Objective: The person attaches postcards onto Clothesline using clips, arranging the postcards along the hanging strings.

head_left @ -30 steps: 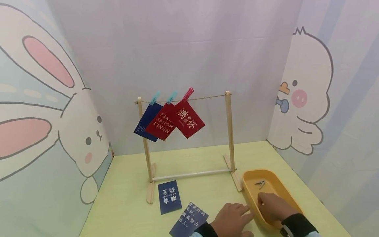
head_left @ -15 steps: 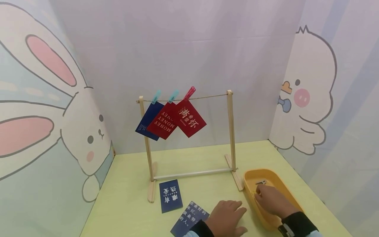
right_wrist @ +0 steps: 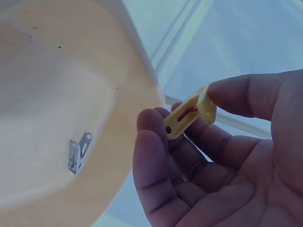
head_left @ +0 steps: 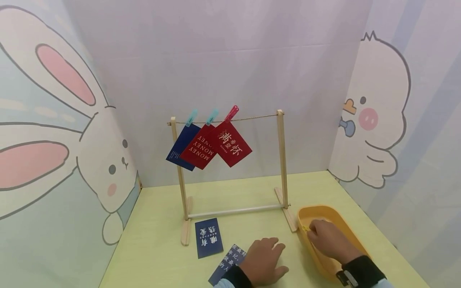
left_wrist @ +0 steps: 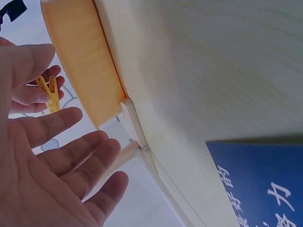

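My right hand [head_left: 332, 241] is over the yellow tray [head_left: 356, 244] and pinches a yellow clothespin [right_wrist: 180, 126] between thumb and fingers. Inside the tray lies a grey clothespin [right_wrist: 74, 158], seen in the right wrist view. My left hand [head_left: 262, 262] hovers with fingers spread, holding nothing, and partly covers a blue card with white writing [head_left: 225, 267]. Another blue card [head_left: 209, 239] lies farther back on the table. From the cord hang a blue card [head_left: 183, 145], a red card with MONEY on it [head_left: 199, 149] and a second red card [head_left: 231, 145].
A wooden frame [head_left: 282, 160] stands on the table [head_left: 237, 186], with a cord [head_left: 257, 118] between its posts. Two teal clothespins [head_left: 212, 116] and a pink one [head_left: 232, 113] clip the hanging cards. Walls with a printed rabbit and chick enclose the table.
My left hand has drawn leftward, away from the tray and over the nearer blue card. My right hand has risen slightly in the tray, and the yellow clothespin now shows at its fingertips.
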